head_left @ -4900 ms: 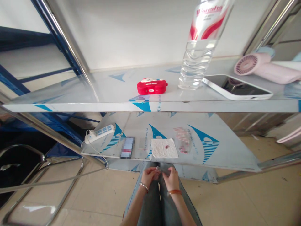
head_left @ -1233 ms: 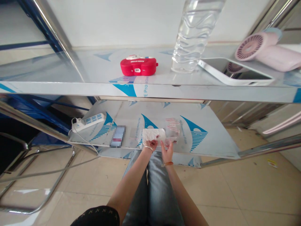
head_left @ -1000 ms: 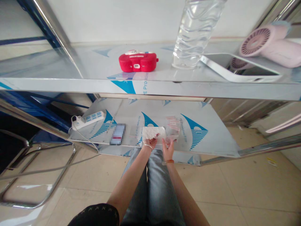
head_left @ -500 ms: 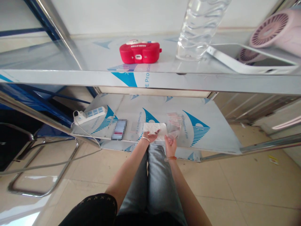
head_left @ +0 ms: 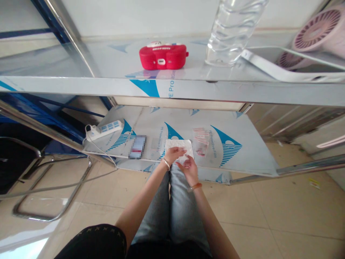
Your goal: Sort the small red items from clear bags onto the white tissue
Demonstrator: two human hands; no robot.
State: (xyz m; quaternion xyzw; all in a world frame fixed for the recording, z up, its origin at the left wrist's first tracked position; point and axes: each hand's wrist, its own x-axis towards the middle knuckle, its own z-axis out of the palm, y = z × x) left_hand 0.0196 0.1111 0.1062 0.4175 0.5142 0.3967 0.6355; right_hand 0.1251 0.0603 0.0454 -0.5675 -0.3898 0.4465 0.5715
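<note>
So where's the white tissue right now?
Near the head view's centre, the white tissue lies on the lower shelf, just left of the pink-and-clear plastic.

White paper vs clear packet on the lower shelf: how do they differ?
Look: the white paper is opaque and pale; the clear packet is see-through, with pink and red showing.
Visibility: the left hand hides part of the white paper; the clear packet is unobstructed.
Shared: both lie on the lower shelf.
</note>
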